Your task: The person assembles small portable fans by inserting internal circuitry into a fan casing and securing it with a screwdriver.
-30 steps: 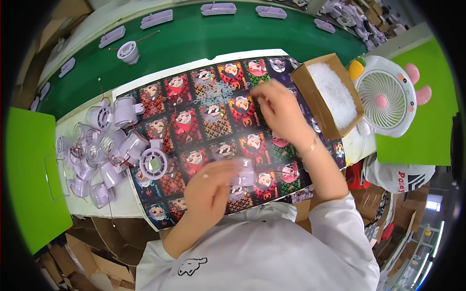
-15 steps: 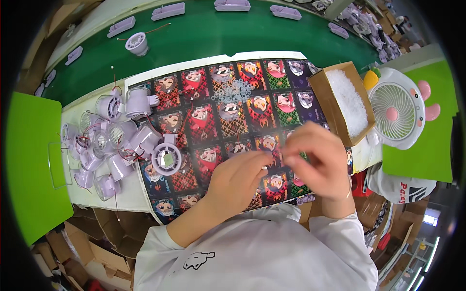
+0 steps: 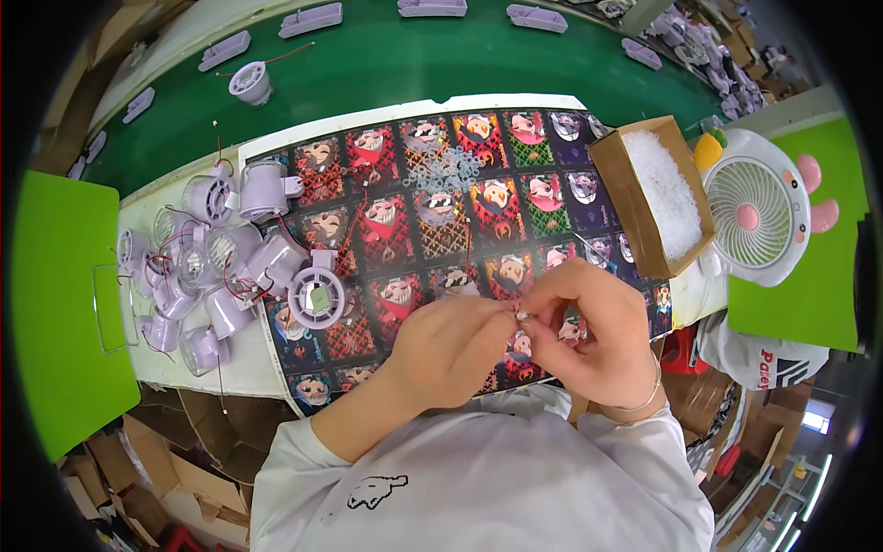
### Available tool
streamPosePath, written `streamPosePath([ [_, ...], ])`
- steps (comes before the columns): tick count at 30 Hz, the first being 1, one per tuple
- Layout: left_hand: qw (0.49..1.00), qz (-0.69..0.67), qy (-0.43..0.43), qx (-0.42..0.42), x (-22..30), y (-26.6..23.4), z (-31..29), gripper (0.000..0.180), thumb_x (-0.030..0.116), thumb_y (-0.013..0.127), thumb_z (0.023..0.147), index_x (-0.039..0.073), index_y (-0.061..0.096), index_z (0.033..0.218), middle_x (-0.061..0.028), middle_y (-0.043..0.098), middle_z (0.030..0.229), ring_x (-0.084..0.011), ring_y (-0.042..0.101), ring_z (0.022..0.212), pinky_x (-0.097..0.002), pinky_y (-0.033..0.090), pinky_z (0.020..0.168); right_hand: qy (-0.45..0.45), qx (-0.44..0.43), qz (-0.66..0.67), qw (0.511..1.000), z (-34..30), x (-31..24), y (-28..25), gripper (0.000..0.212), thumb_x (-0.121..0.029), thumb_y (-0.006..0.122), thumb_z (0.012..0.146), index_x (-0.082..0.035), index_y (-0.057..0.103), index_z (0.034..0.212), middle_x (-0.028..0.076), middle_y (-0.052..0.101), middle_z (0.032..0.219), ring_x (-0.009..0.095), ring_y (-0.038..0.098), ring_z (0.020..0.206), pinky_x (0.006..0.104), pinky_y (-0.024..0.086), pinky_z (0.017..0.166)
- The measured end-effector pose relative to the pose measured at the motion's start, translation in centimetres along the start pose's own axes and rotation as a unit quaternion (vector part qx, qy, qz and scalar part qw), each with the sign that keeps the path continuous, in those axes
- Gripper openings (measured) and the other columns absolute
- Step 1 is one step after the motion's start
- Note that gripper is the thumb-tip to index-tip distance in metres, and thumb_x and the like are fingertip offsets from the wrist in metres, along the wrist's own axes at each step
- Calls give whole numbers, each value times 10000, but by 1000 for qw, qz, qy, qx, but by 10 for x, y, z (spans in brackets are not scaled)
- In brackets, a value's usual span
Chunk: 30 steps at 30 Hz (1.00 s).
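My left hand [image 3: 455, 351] is closed, its fingers curled over something mostly hidden under the palm. A pale lavender edge [image 3: 457, 287] shows past its knuckles, and a thin wire [image 3: 469, 241] with a white tip rises beyond it. My right hand [image 3: 593, 333] meets the left fingertips, thumb and forefinger pinching a small white piece [image 3: 522, 315]. Both hands are over a dark mat [image 3: 418, 253] printed with cartoon pictures. Left of them lies a lavender round housing [image 3: 316, 298] with a ring-shaped end. Beyond them is a pile of small clear rings [image 3: 446, 172].
Several lavender housings with wires [image 3: 210, 253] crowd the left. A cardboard box [image 3: 651, 262] of small clear-white pieces and a white desk fan [image 3: 750, 216] stand at right. Behind is a green conveyor belt [image 3: 386, 69] carrying lavender trays [image 3: 536, 18] and one round housing [image 3: 250, 85].
My right hand has come down and left to meet the left fingertips, where it now pinches the small white piece. The wire beyond my left hand has shifted slightly right.
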<state>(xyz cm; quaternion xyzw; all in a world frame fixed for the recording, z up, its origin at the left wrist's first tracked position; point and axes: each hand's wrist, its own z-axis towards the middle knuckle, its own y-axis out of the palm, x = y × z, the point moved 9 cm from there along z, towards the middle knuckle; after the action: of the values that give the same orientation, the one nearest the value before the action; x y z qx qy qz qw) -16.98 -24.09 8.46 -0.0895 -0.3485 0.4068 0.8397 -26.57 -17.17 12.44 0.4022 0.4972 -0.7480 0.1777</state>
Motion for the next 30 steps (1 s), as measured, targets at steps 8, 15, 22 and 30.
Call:
streamPosePath([
  [8,999,-24,42,-1,0,-4,3,265,82,648,769,-53,608,994,-184,670,933,-308,681,760,-372,577,640,-15,-36,26,999,5,4,0,143,58,683,775,-14,649,894,78,578,785,183,596,641,301,471,536],
  [15,999,-25,27,17,0,1,-3,265,60,654,769,-42,605,1008,-165,664,937,-307,674,761,-374,562,628,-53,-35,20,998,0,4,5,135,32,699,780,-6,661,904,95,588,772,219,599,651,323,471,534],
  [22,971,-56,-227,-40,-62,32,-31,298,26,645,789,-6,584,1079,-175,606,1060,-380,584,950,-454,485,835,-85,127,-112,982,-7,14,-4,110,21,692,769,6,633,861,113,601,767,266,577,633,333,461,558],
  [30,946,-158,-283,-28,-70,40,-44,329,-6,543,854,-22,617,1175,-154,661,1077,-297,625,997,-384,466,892,158,134,244,947,-34,95,52,181,45,571,904,-4,666,1050,46,613,952,76,566,699,226,457,582],
])
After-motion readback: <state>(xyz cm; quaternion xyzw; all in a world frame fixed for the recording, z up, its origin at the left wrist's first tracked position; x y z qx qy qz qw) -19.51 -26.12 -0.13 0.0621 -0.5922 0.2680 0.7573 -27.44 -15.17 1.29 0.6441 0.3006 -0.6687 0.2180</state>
